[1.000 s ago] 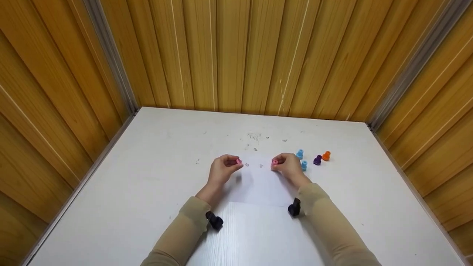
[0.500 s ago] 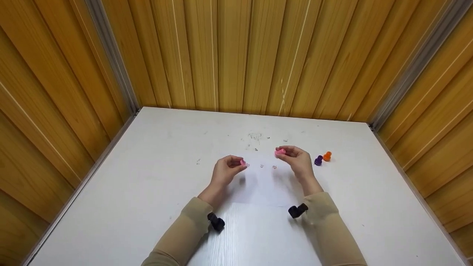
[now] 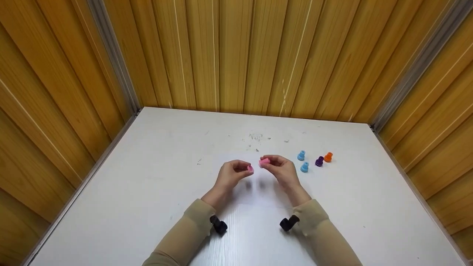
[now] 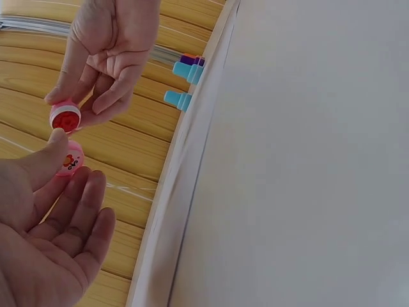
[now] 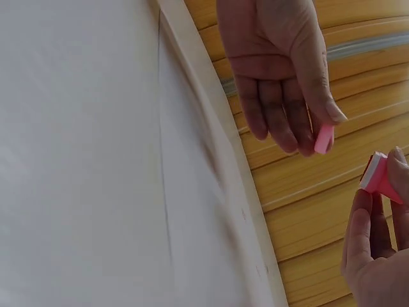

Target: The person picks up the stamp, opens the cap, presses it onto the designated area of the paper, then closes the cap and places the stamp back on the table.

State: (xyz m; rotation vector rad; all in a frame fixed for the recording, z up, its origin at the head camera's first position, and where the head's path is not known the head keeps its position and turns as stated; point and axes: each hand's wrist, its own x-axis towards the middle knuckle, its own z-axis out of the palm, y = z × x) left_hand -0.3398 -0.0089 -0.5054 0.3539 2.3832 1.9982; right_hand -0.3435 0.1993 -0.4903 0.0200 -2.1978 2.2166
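Observation:
Between thumb and fingertips my right hand [image 3: 285, 174] pinches a pink toy stamp [image 3: 264, 162], its red inked face and white rim showing in the left wrist view. My left hand [image 3: 228, 176] holds a small pink cap [image 3: 250, 169] with a flower picture on its top, seen in the left wrist view. Stamp and cap are close together but apart, raised over a white sheet of paper [image 3: 255, 198] on the table. The hands cover the marks stamped on the sheet in the head view.
Two light blue stamps [image 3: 304, 167], a purple stamp [image 3: 319, 161] and an orange stamp [image 3: 328, 157] stand right of my right hand. The white table [image 3: 166, 147] has dark smudges [image 3: 255, 137] toward the back. Wood-look walls [image 3: 229, 55] enclose the table's back and sides.
My right hand has lifted the pink stamp off the paper, leaving a third mark, and moved left toward the cap. The left hand has shifted slightly right and nearer.

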